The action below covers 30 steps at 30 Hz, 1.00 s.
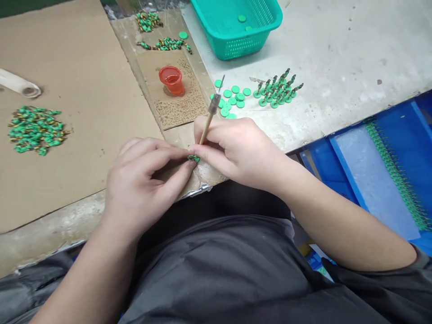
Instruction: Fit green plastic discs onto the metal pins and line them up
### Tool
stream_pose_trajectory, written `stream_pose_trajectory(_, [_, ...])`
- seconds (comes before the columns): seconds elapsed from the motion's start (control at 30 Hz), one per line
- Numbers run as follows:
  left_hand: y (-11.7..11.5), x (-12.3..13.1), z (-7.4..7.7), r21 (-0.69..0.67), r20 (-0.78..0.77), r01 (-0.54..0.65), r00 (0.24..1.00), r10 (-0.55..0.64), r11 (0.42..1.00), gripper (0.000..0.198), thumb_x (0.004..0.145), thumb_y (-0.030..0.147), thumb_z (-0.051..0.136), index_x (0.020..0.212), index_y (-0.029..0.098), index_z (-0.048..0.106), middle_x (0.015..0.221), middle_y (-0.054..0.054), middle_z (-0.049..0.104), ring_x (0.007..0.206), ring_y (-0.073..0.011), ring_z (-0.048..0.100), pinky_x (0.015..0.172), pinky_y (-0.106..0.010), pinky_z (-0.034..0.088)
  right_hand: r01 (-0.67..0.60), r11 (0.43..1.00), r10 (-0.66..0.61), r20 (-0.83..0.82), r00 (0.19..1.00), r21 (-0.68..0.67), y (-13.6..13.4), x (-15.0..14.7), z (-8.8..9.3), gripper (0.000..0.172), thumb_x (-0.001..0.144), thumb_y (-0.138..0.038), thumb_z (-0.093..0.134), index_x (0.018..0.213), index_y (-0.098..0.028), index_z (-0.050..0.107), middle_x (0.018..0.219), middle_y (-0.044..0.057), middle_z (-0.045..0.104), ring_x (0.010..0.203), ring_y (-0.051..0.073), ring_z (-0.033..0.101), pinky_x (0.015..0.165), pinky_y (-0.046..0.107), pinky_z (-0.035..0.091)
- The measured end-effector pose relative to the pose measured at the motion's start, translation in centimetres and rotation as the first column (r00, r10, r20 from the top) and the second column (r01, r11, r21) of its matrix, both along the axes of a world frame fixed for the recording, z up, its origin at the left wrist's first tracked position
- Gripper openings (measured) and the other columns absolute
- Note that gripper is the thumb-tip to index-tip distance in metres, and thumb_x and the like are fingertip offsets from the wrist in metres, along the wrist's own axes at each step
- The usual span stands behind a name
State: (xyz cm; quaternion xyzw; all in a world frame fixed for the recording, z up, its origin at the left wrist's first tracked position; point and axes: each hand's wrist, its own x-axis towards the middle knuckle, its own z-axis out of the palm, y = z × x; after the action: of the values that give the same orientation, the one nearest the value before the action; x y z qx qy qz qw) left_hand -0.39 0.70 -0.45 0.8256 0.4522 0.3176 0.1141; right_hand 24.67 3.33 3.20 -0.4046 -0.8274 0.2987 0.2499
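Between the thumb and forefinger of my left hand (141, 175) is a small green and dark figurine (193, 158), pinched at the table's front edge. My right hand (239, 148) grips a thin wooden-handled needle tool (209, 119). A grey sleeve and a thin metal needle point up and away from me at its far end. The fingertips of both hands meet around the figurine, so the tool's lower end is hidden. Past my right hand lie several loose green discs (232, 101). Beside them, several figurines (278, 90) stand upright on such discs.
A red cup (171, 81) of liquid stands on a spotted cardboard piece (178, 110). Figurine piles lie at left (37, 129) and at the back (148, 21). A green basket (232, 47) holds discs. A white tube (20, 84) lies far left; blue trays (347, 166) sit below the table, right.
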Motion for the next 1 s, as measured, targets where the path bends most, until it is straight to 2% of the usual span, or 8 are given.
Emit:
stream_pose_trajectory(0.2, [0.0, 0.2, 0.2, -0.041, 0.015, -0.006, 1.000, 0.007, 0.999, 0.007, 0.112, 0.036, 0.083, 0.109, 0.031, 0.087, 0.103, 0.000, 0.086, 0.097, -0.0211, 0.078, 0.097, -0.041, 0.059, 0.000, 1.000, 0.000, 0.028, 1.000, -0.013, 0.1, -0.2, -0.2, 0.039, 0.128, -0.043, 0.060, 0.092, -0.029, 0.066, 0.108, 0.001, 0.083, 0.097, 0.021, 0.076, 0.105, 0.035, 0.063])
stream_pose_trajectory(0.37, [0.0, 0.1, 0.4, -0.038, 0.015, 0.003, 1.000, -0.003, 0.999, 0.009, 0.114, 0.035, 0.081, 0.108, 0.029, 0.085, 0.104, 0.000, 0.087, 0.098, -0.0201, 0.079, 0.096, -0.041, 0.058, 0.004, 1.000, -0.004, 0.004, 1.000, -0.017, 0.1, -0.3, 0.0, 0.037, 0.127, -0.037, 0.062, 0.090, -0.028, 0.067, 0.110, 0.001, 0.083, 0.101, 0.022, 0.079, 0.104, 0.036, 0.063])
stream_pose_trajectory(0.5, [0.0, 0.0, 0.2, -0.027, 0.010, 0.000, 1.000, 0.000, 1.000, 0.009, 0.114, 0.035, 0.081, 0.108, 0.029, 0.085, 0.105, 0.000, 0.088, 0.100, -0.0197, 0.080, 0.097, -0.040, 0.059, -0.006, 1.000, 0.007, 0.029, 1.000, -0.009, 0.4, -0.4, 0.0, 0.039, 0.127, -0.039, 0.060, 0.090, -0.027, 0.067, 0.106, 0.002, 0.081, 0.101, 0.023, 0.079, 0.103, 0.037, 0.062])
stream_pose_trajectory(0.73, [0.2, 0.1, 0.3, -0.060, 0.019, -0.002, 1.000, 0.003, 0.998, 0.009, 0.113, 0.036, 0.081, 0.107, 0.030, 0.085, 0.107, 0.001, 0.089, 0.101, -0.0205, 0.080, 0.099, -0.040, 0.058, 0.043, 0.999, -0.042, 0.055, 0.998, -0.027, 1.3, -1.2, 0.2, 0.028, 0.123, -0.038, 0.065, 0.098, -0.027, 0.071, 0.101, 0.001, 0.081, 0.092, 0.023, 0.076, 0.095, 0.034, 0.060])
stream_pose_trajectory(0.9, [0.2, 0.1, 0.6, -0.129, 0.021, -0.030, 0.999, 0.033, 0.991, 0.015, 0.113, 0.040, 0.077, 0.105, 0.029, 0.085, 0.105, -0.001, 0.088, 0.101, -0.0227, 0.080, 0.097, -0.042, 0.056, 0.038, 0.998, -0.035, 0.070, 0.997, -0.040, 1.4, -1.7, 0.7, 0.021, 0.122, -0.031, 0.064, 0.104, -0.025, 0.072, 0.092, 0.001, 0.077, 0.090, 0.024, 0.075, 0.088, 0.033, 0.053])
stream_pose_trajectory(1.0, [0.0, 0.1, 0.9, -0.128, 0.040, -0.038, 0.998, 0.043, 0.991, 0.013, 0.110, 0.039, 0.079, 0.107, 0.028, 0.085, 0.105, -0.002, 0.089, 0.101, -0.0226, 0.081, 0.096, -0.041, 0.058, 0.034, 0.999, -0.032, 0.073, 0.997, -0.028, 1.1, -1.9, 0.6, 0.019, 0.123, -0.028, 0.064, 0.106, -0.024, 0.073, 0.091, 0.000, 0.076, 0.090, 0.023, 0.075, 0.086, 0.032, 0.050])
